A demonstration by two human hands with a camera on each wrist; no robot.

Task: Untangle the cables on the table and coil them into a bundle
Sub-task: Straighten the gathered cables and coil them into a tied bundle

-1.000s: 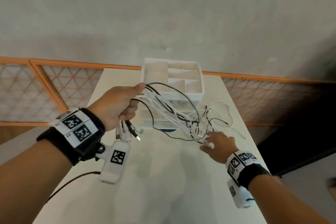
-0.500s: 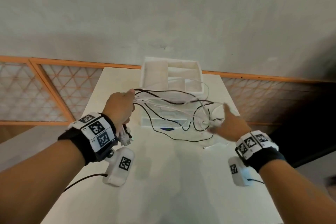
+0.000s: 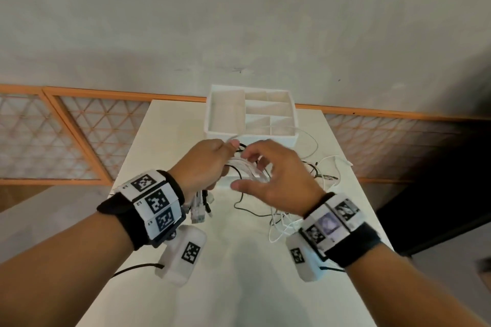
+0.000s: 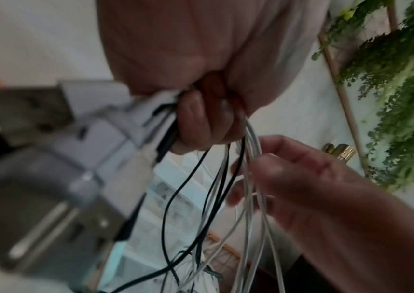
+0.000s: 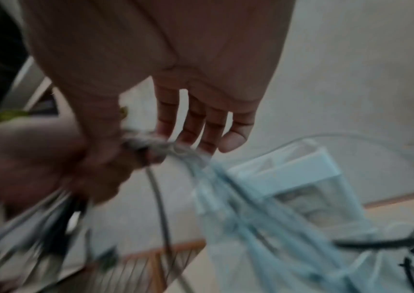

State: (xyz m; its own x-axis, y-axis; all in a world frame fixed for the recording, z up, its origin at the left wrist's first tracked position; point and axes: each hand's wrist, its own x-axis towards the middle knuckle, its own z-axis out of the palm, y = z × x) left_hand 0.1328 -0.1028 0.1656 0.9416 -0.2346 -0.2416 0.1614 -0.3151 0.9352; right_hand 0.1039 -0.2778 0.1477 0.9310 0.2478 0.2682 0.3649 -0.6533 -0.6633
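A tangle of thin white and black cables (image 3: 248, 170) hangs in the air over the white table (image 3: 239, 281). My left hand (image 3: 223, 162) grips one end of the bunch in a fist, and several connectors (image 3: 198, 211) dangle below it. In the left wrist view its fingers (image 4: 201, 123) are curled round the strands (image 4: 222, 190). My right hand (image 3: 245, 170) is just right of the fist, fingers spread, with the strands running between thumb and fingers. In the right wrist view the fingers (image 5: 201, 128) are straight. Loose cable ends (image 3: 322, 171) trail over the table to the right.
A white compartment organizer (image 3: 211, 117) stands at the far middle of the table, just beyond both hands. More slack cable (image 3: 279, 224) lies under my right wrist. An orange lattice railing (image 3: 79, 138) runs behind the table. The table's right edge is close to the trailing ends.
My right hand left the table at the right, rose and moved left to the cables beside my left fist. The left hand kept its grip and moved slightly right.
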